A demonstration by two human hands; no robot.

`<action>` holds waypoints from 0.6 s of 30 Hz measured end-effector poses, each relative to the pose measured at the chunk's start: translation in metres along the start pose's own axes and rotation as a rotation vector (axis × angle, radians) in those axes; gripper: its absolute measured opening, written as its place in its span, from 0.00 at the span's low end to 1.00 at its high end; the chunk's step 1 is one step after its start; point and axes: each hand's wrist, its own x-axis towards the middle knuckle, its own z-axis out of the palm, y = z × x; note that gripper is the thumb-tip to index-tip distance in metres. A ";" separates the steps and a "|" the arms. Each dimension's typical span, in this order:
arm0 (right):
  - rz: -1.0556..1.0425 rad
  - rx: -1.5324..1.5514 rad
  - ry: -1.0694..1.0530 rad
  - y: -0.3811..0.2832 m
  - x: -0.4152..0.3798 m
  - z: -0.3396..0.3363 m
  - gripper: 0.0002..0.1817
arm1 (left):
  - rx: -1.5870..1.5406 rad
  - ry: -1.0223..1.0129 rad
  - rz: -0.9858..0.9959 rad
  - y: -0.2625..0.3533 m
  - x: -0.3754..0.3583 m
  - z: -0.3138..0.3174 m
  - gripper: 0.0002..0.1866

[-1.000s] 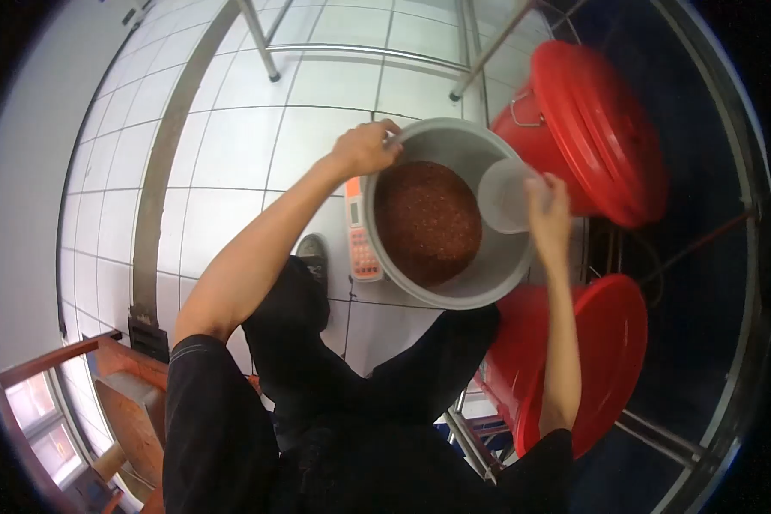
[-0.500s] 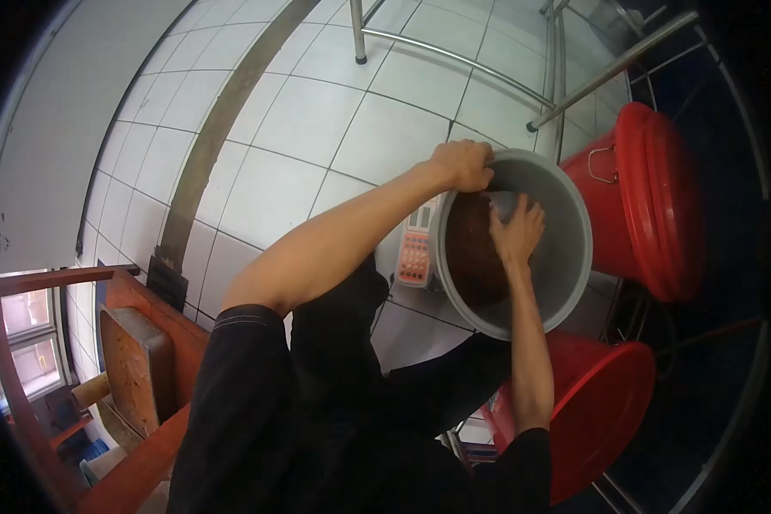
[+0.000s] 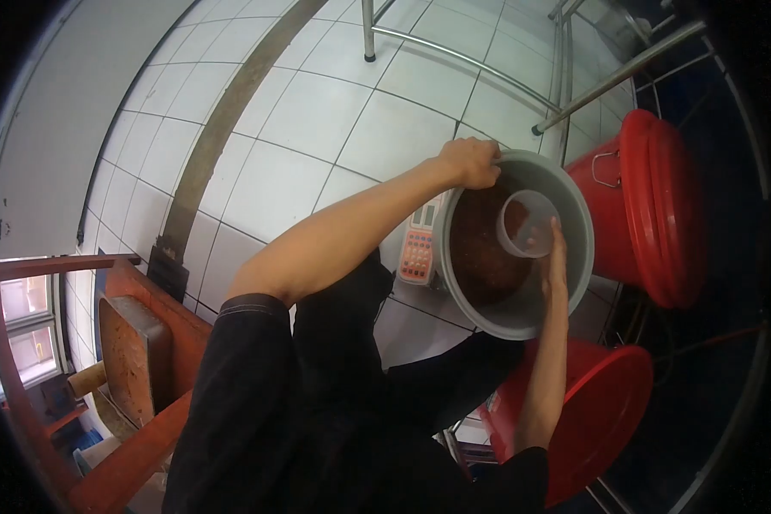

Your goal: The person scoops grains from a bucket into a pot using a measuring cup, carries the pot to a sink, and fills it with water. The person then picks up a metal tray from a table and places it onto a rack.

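My left hand (image 3: 473,163) is closed on the upper left rim of a grey bucket (image 3: 581,253). Reddish-brown contents (image 3: 481,248) lie inside, mostly along the bucket's left side. Within the bucket, my right hand (image 3: 558,264) grips a clear plastic cup (image 3: 527,221) by its side. The cup's round mouth faces toward me, and a little brown shows through it. Beside the bucket's left wall sits a digital scale (image 3: 418,244) with orange keys, partly covered by the bucket and my left forearm.
A lidded red bin (image 3: 612,206) stands to the right of the bucket, and a red tub (image 3: 604,424) lies below it. Metal stand legs (image 3: 463,68) rest on the white tiled floor (image 3: 295,111). At lower left, a metal tray (image 3: 137,360) leans by an orange frame (image 3: 158,313).
My right hand has moved right and slightly down inside the bucket, turning the cup so that its mouth faces me. My left hand stays on the rim.
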 end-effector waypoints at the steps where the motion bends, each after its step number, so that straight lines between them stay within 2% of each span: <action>1: -0.002 0.000 0.001 -0.003 -0.003 -0.003 0.42 | 0.004 0.007 0.006 -0.001 0.001 0.001 0.23; 3: -0.097 -0.038 0.026 -0.008 -0.011 -0.008 0.39 | 0.010 0.013 0.013 -0.003 0.003 0.004 0.22; 7: -0.107 -0.083 0.059 -0.019 -0.022 -0.026 0.35 | 0.011 0.011 0.005 0.000 0.001 -0.003 0.22; 10: -0.142 0.001 0.040 -0.038 -0.043 -0.041 0.35 | -0.003 0.013 0.000 0.000 -0.001 -0.005 0.21; 12: -0.141 0.115 0.111 -0.055 -0.072 -0.053 0.36 | -0.008 0.029 0.000 -0.002 0.000 -0.004 0.21; 18: -0.328 0.367 0.324 -0.077 -0.169 -0.131 0.37 | -0.007 0.060 0.058 -0.005 0.004 0.000 0.20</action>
